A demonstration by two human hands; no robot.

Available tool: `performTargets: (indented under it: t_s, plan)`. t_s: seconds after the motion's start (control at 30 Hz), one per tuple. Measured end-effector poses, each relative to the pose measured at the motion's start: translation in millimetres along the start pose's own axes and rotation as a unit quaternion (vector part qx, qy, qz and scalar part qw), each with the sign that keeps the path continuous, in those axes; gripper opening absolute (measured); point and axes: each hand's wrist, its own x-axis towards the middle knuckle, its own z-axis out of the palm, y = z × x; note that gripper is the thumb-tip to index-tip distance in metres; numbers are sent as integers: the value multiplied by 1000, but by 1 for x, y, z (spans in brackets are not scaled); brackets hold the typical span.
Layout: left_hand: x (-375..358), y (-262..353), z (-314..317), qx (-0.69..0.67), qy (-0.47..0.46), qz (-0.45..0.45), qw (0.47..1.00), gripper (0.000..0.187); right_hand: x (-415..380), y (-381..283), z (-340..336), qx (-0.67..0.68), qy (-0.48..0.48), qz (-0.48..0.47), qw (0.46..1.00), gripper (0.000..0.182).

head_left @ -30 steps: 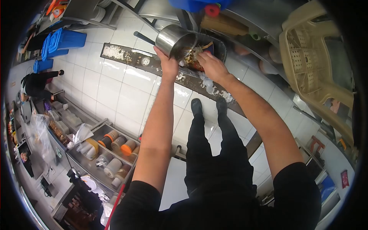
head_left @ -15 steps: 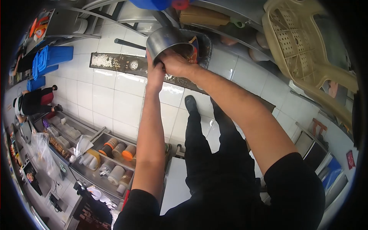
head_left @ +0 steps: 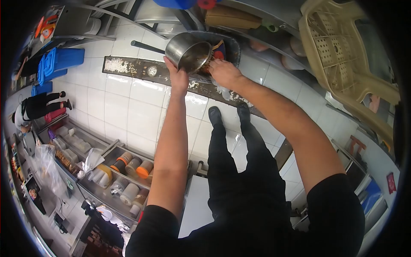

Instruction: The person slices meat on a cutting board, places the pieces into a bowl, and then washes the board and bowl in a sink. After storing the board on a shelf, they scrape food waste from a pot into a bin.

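Observation:
A steel saucepan (head_left: 176, 48) with a long dark handle (head_left: 147, 47) is tipped sideways, its mouth facing right, over a dark bin (head_left: 235, 49). My left hand (head_left: 177, 78) grips the pan's lower rim and side. Just outside the mouth, my right hand (head_left: 224, 73) has its fingers stretched towards the bin, with nothing visible held in them. Reddish-brown bits show near the pan's rim and those fingertips. A blue, red and yellow packet (head_left: 218, 50) is inside the bin. The pan's inner bottom is only partly visible.
A rusty floor drain strip (head_left: 128, 67) crosses the tiles by my feet. A beige plastic chair (head_left: 327, 47) stands at right. Lower left, a steel counter holds several jars (head_left: 144, 169). Blue bins (head_left: 64, 62) and another person (head_left: 36, 107) are further left.
My right hand has come out of the pan's mouth and moved right over the bin. The pan has turned so its inside shows more. My left hand still holds it.

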Motion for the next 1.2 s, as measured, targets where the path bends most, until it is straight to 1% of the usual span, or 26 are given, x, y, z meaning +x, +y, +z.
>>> performTargets:
  t_s: [0.03,0.1,0.13,0.2,0.23,0.27,0.3,0.33,0.37,0.43,0.47,0.57,0.67,0.7,0.77,0.8,0.9,0.93,1.03,1.07,1.13,1.17,1.2]
  plan:
    - [-1,-1,0,11,8,6,1000,83,1,-1,-6,15,9,16,1000,29]
    - [-7,6,5,76,18,29,997,82,14,-3,-11,35,50,3,998,32]
    - [-11,11,5,107,12,60,992,82,24,-5,-13,45,72,-2,996,33]
    - [-18,17,13,160,-5,124,979,81,49,-7,-24,131,-42,91,986,36]
    - [-20,20,17,165,-7,137,977,80,56,-7,-29,174,-99,137,970,37]
    - [-21,23,21,171,-9,150,974,80,59,-7,-22,246,41,129,960,38]
    - [-25,30,24,177,-10,161,971,79,57,-9,-31,237,-6,114,965,39]
    - [-29,36,27,191,10,168,967,80,55,-12,-40,228,-55,98,967,39]
    - [-25,30,23,188,21,171,967,80,52,-15,-48,217,-104,80,967,40]
    - [-8,11,16,178,42,178,967,81,35,-13,-16,147,-25,-14,989,39]
    - [-6,11,15,187,65,162,967,81,24,-10,3,112,15,-61,992,39]
    - [3,6,11,201,89,163,962,82,-10,10,28,91,63,-41,993,35]
    - [8,-1,13,215,96,147,961,84,-2,16,33,48,179,-39,982,34]
    - [8,-1,16,220,96,141,960,85,5,14,26,49,160,-23,986,33]
    - [1,2,23,220,73,162,959,86,30,7,8,50,125,7,991,31]
    - [-2,7,28,220,63,172,958,86,44,8,0,40,-8,61,997,29]
    - [-3,18,37,252,63,185,948,86,52,12,16,28,2,43,999,26]
    - [2,16,37,237,68,174,953,86,44,15,25,-33,66,-14,997,28]
    - [12,-8,28,253,110,148,950,86,23,35,66,55,145,-27,988,39]
    - [16,-19,23,207,122,134,961,86,7,40,59,22,0,20,1000,46]
    - [23,-37,14,113,145,109,977,85,-8,57,69,-34,1,34,999,46]
    - [23,-40,12,49,142,96,984,82,-11,59,69,-62,2,40,997,46]
    - [21,-43,11,-14,139,83,987,80,-13,58,70,-82,39,16,996,47]
